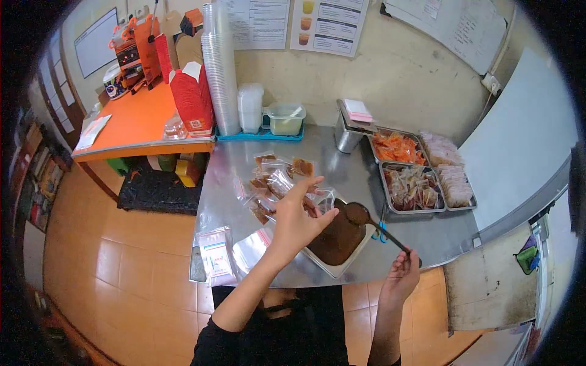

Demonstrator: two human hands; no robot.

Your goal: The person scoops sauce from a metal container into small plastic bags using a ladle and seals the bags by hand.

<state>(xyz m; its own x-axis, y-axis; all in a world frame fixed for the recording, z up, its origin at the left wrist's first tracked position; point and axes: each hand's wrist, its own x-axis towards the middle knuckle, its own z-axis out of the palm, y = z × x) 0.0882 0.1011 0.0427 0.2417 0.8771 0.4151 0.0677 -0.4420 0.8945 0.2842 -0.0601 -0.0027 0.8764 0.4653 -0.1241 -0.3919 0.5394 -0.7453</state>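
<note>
My right hand (pixel 400 274) is closed round the end of a dark ladle (pixel 390 236). The ladle's bowl holds brown sauce and hangs over the upper right of a metal tray (pixel 334 269) of brown sauce (pixel 336 241). Above the tray's left side, my left hand (pixel 296 216) pinches a small clear plastic bag (pixel 328 200), partly hidden behind the fingers. Several filled sauce bags (pixel 264 185) lie in a heap just beyond this hand. Packs of unused clear bags (pixel 251 249) rest left of my forearm.
Blue-handled scissors (pixel 379 233) lie right of the sauce tray. Metal trays of bagged food (pixel 412 189) stand at the right. Along the back are stacked plastic cups (pixel 221 79) and a lidded tub (pixel 285 120). An orange table (pixel 137 116) adjoins at left.
</note>
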